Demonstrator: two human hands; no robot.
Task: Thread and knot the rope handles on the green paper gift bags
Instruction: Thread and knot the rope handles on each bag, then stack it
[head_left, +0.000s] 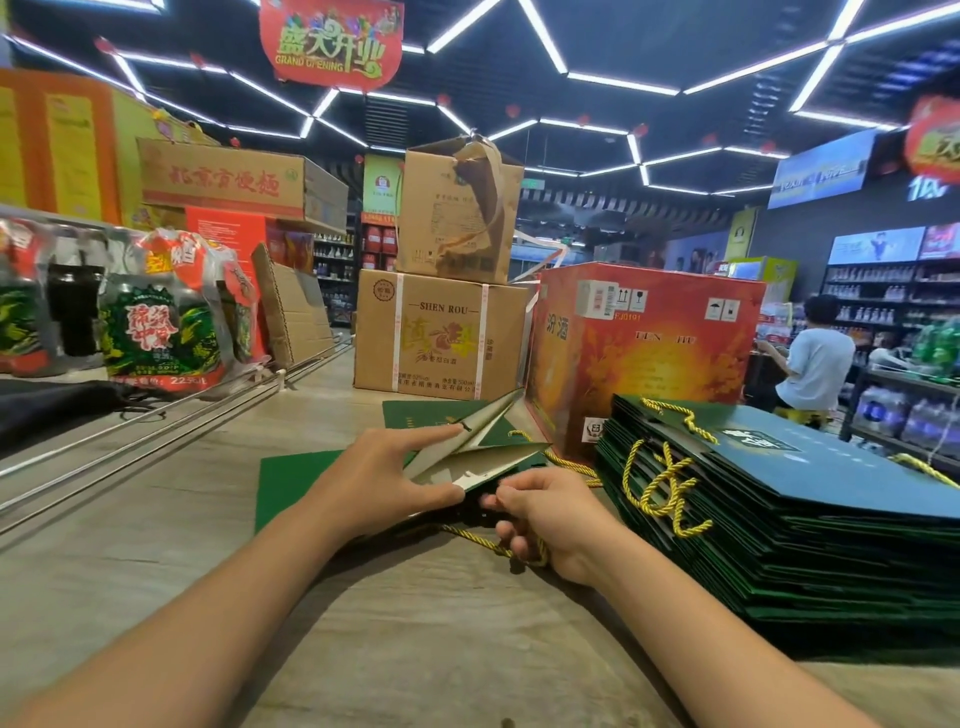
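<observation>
Shop floor, pale wood-grain counter (156, 545). Left hand (379, 478), fingers straight, spreads flat green paper gift bag (296, 483) mouth; right hand (550, 519) grips twisted yellow rope handle (467, 535). Threading stage; next, likely feed end through hole.

Single head-worn wide-angle view, forward and down, close above the wooden counter (156, 545).

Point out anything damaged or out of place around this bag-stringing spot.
The upper brown carton, stacked on the "SHEN ROU" carton behind the green bag, has a torn, peeling front corner and loose strapping hanging off. The stack of finished bags looks tidy.
</observation>
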